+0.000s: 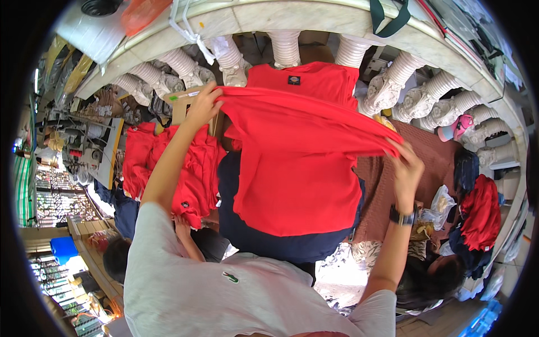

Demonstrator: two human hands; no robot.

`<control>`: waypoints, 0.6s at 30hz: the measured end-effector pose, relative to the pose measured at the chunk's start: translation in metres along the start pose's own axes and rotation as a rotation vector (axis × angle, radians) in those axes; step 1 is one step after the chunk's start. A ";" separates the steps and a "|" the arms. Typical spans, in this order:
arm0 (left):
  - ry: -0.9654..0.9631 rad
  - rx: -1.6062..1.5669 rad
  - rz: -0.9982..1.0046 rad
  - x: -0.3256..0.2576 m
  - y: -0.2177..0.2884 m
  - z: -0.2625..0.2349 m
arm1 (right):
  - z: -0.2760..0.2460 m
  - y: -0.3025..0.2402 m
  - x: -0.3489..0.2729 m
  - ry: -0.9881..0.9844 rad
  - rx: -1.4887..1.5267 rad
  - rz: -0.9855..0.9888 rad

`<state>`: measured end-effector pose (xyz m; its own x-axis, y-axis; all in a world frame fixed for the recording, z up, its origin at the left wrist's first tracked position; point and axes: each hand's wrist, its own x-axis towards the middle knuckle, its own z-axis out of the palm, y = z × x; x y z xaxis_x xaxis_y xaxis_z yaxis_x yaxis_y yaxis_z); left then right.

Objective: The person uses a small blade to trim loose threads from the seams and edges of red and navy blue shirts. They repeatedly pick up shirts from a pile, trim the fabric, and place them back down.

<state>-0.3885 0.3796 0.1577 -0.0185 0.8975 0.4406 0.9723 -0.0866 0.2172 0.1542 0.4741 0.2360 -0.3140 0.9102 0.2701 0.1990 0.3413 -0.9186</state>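
Observation:
A red shirt (297, 163) lies spread on a dark navy cloth (269, 238) in front of me, its neck label toward the white stone balustrade (292, 22). My left hand (203, 105) pinches the shirt's folded edge at the upper left. My right hand (405, 168) grips the same raised edge at the right; a dark watch is on that wrist. The fold of fabric stretches taut between both hands above the rest of the shirt.
A heap of red shirts (168, 163) lies to the left beside a cardboard piece (182, 104). A brown cloth (426, 157), plastic bags (441, 205) and more red and dark garments (480, 216) lie right. Two other people's heads show below, one at the left (115, 255) and one at the right (432, 278).

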 end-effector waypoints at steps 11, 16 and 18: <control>0.700 0.052 -0.357 -0.262 0.163 -0.320 | -0.093 -0.120 -0.090 -0.661 0.496 -0.536; 0.804 0.477 -0.086 -0.233 0.255 -0.351 | -0.113 -0.127 -0.094 -0.702 0.786 -0.698; 0.676 0.255 -0.206 -0.227 0.256 -0.345 | -0.159 -0.068 -0.108 -0.855 0.616 -0.641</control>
<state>-0.2161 0.0046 0.4140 -0.2647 0.4167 0.8697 0.9561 0.2307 0.1805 0.3224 0.3901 0.3154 -0.7460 0.0942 0.6593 -0.6126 0.2912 -0.7348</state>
